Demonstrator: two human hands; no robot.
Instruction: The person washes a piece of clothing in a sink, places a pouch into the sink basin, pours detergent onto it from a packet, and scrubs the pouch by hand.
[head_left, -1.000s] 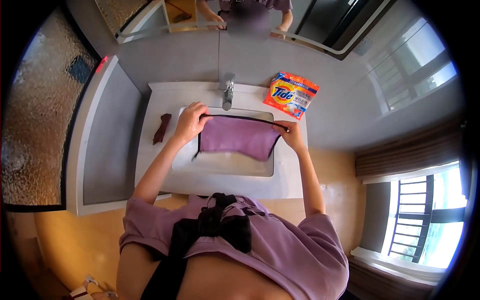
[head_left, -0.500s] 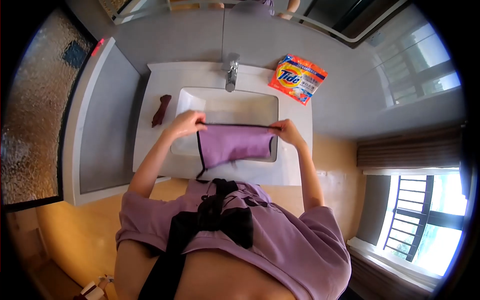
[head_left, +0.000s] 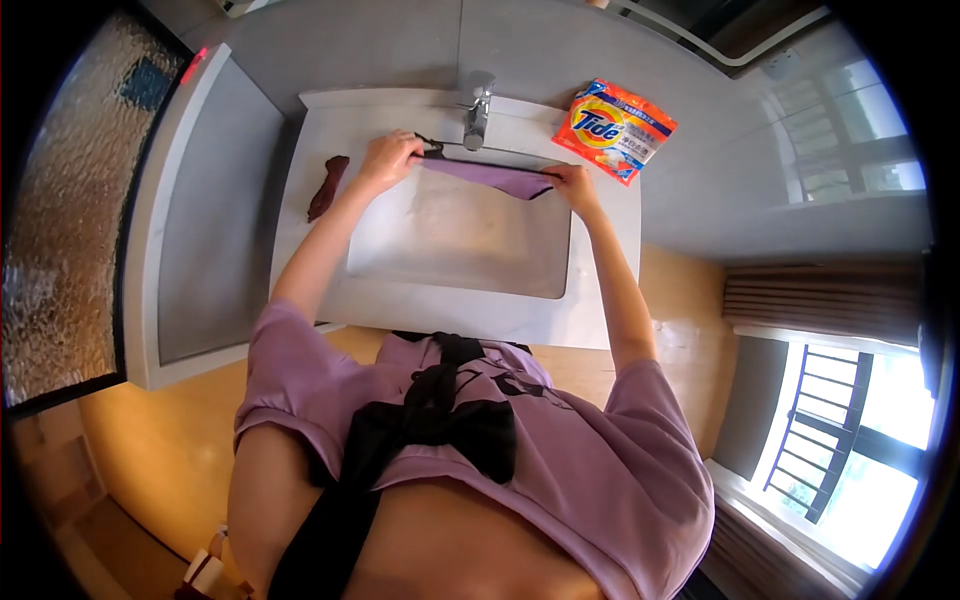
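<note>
The left hand (head_left: 392,158) and the right hand (head_left: 573,188) were well apart over the sink's two back corners, and I saw the fingers of each closed in a pinch on one end of a purple cloth (head_left: 510,180) with black edging. The cloth was between the hands, stretched from one to the other along the back edge of the sink (head_left: 460,250), its middle sagging. A bit of black edging poked out past the left fingers. Just behind the cloth I could see the chrome tap (head_left: 478,118), near the back edge of the counter (head_left: 460,312). An orange Tide packet (head_left: 615,132) lay at the counter's back right corner; a dark red item (head_left: 327,188) lay near its left edge.
</note>
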